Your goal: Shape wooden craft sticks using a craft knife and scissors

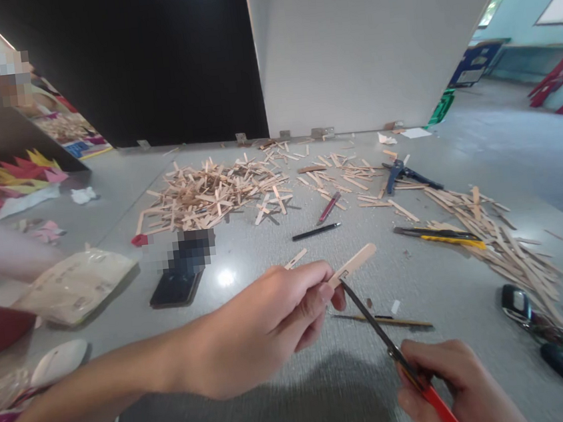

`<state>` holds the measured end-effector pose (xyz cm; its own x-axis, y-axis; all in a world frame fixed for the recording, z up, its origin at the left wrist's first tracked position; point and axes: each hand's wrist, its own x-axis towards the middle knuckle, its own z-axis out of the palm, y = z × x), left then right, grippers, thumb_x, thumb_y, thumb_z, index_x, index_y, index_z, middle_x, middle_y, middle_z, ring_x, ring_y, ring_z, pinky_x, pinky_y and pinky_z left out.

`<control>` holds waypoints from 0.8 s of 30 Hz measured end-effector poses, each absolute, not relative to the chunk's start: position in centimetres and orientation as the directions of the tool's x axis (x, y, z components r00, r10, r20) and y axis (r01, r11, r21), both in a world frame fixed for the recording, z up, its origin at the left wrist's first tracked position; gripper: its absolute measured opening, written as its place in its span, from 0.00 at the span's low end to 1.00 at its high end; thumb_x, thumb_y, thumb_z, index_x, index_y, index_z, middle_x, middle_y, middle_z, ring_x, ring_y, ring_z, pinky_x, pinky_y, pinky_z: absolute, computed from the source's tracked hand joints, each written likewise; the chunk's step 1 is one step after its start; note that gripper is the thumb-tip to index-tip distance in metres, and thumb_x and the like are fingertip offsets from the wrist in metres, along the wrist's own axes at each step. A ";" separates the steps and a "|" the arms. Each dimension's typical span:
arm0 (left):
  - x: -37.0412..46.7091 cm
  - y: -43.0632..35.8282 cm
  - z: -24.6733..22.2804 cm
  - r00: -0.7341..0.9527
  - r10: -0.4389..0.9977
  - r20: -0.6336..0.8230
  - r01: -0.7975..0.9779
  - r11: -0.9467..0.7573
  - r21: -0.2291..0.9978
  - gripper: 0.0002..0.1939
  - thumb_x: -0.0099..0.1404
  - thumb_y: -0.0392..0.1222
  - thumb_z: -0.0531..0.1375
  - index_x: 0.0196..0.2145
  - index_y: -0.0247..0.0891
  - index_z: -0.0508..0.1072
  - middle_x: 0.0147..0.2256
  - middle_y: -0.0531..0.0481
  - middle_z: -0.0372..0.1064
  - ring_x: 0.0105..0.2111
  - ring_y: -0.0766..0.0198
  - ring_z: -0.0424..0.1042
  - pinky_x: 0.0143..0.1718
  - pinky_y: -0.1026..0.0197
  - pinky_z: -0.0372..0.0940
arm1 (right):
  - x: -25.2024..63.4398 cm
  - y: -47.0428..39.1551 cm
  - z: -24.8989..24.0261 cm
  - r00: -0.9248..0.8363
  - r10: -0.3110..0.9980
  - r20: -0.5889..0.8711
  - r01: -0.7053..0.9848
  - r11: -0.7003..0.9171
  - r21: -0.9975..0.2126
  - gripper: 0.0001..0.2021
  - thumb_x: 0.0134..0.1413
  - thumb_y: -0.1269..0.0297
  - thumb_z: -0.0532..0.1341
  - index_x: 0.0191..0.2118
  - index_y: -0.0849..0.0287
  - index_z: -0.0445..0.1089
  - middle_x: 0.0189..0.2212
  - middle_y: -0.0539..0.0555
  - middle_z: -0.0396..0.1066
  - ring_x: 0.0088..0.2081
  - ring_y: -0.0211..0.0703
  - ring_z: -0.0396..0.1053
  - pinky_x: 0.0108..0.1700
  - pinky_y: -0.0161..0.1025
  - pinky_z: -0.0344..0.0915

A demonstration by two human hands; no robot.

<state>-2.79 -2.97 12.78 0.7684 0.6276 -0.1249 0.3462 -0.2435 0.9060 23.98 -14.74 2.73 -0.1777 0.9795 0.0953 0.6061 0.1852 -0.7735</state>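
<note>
My left hand (254, 331) pinches a wooden craft stick (361, 257) between thumb and fingers, its rounded end pointing up to the right. A small dark rectangular outline shows on the stick close to my fingertips. In my right hand (455, 381) are scissors (370, 317) with a red handle; their narrow blades look closed together and the tip meets the stick at that outline. Beyond my left knuckles another light stick end (296, 258) with a slot shows; whether I hold it cannot be seen. Beneath the blades lies a thin brownish pointed tool (404, 321).
Behind is a heap of craft sticks (219, 191). Farther right lie blue-handled pliers (398, 175), a yellow-black cutter knife (439, 234), loose sticks (512, 254) and keys (517, 306). A black pen (316, 231) and a phone (178, 282) rest ahead. Upright boards (345, 50) stand behind.
</note>
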 end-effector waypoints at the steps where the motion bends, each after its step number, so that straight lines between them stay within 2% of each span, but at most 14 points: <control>1: -2.8 -3.0 12.7 0.767 0.629 -0.128 0.345 -0.235 0.909 0.18 0.85 0.48 0.44 0.39 0.40 0.66 0.25 0.60 0.61 0.23 0.68 0.60 0.29 0.64 0.59 | 23.9 -14.7 2.8 -0.181 0.979 0.097 0.598 0.188 -0.779 0.23 0.65 0.42 0.65 0.25 0.53 0.73 0.20 0.50 0.65 0.25 0.44 0.64 0.30 0.39 0.67; 5: -2.7 -3.0 12.7 0.776 0.617 -0.130 0.330 -0.222 0.918 0.18 0.85 0.47 0.44 0.42 0.39 0.67 0.25 0.60 0.61 0.23 0.68 0.59 0.28 0.65 0.59 | 23.9 -14.7 2.8 -0.198 0.976 0.095 0.554 0.191 -0.810 0.24 0.66 0.41 0.64 0.25 0.52 0.74 0.20 0.51 0.64 0.25 0.45 0.64 0.29 0.40 0.67; 13: -2.7 -3.0 12.8 0.774 0.618 -0.140 0.335 -0.211 0.918 0.18 0.85 0.47 0.44 0.39 0.40 0.65 0.25 0.60 0.60 0.23 0.68 0.59 0.28 0.65 0.59 | 24.0 -14.7 2.7 -0.190 0.979 0.077 0.613 0.180 -0.769 0.23 0.65 0.43 0.66 0.24 0.53 0.71 0.20 0.49 0.63 0.23 0.43 0.63 0.28 0.38 0.65; 21: -2.6 -2.9 12.6 0.770 0.618 -0.155 0.348 -0.204 0.915 0.19 0.85 0.50 0.44 0.41 0.39 0.67 0.24 0.60 0.61 0.22 0.68 0.59 0.26 0.65 0.58 | 23.6 -14.5 2.8 -0.210 0.974 0.081 0.624 0.198 -0.756 0.26 0.68 0.42 0.62 0.23 0.54 0.69 0.19 0.48 0.61 0.23 0.40 0.60 0.26 0.37 0.60; 24: -2.5 -2.9 12.7 0.770 0.618 -0.156 0.349 -0.202 0.915 0.19 0.85 0.50 0.44 0.42 0.39 0.67 0.24 0.60 0.60 0.22 0.68 0.58 0.25 0.65 0.57 | 23.3 -14.4 2.7 -0.236 0.971 0.040 0.642 0.187 -0.743 0.30 0.72 0.39 0.56 0.22 0.55 0.64 0.18 0.46 0.57 0.22 0.38 0.55 0.26 0.38 0.56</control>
